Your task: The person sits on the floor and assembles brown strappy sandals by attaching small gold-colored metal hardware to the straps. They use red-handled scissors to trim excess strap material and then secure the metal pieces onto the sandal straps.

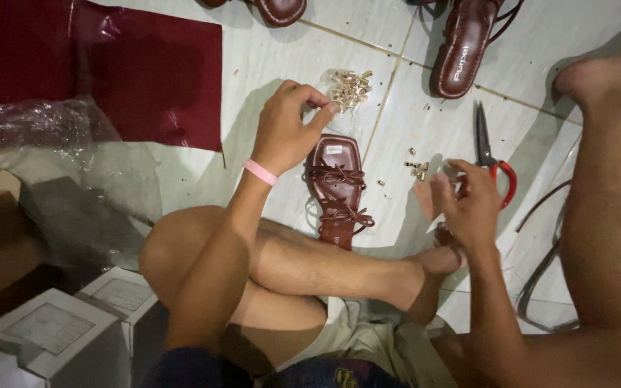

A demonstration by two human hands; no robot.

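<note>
Head view, looking down at a seated person on a pale tiled floor (282, 65), legs crossed. Left hand (287, 129) is raised over the floor, forearm running from near-left up toward far, wrist bent, pink wristband (261, 172) worn. Its thumb and forefinger are pinched together at the edge of a small heap of gold metal fittings (350, 88); whether one fitting is actually gripped cannot be told. Right hand (468, 205) is held lower and nearer, to the right, fingers curled and partly closed around something small; what is pinched is hidden by the fingers. A brown strappy sandal (337, 190) with bow laces is laid flat on the tile between the two hands, just beside the left wrist, touched by neither. A few loose gold fittings (416, 168) are scattered just left of the right hand. Red-handled scissors (494, 154) are seen lying just far of the right hand, blades pointing far. More brown sandals (461, 47) are placed at the far edge. A dark red sheet (109, 68) is spread far left, crumpled clear plastic (44, 126) on it, white boxes (52, 334) near left.
</note>
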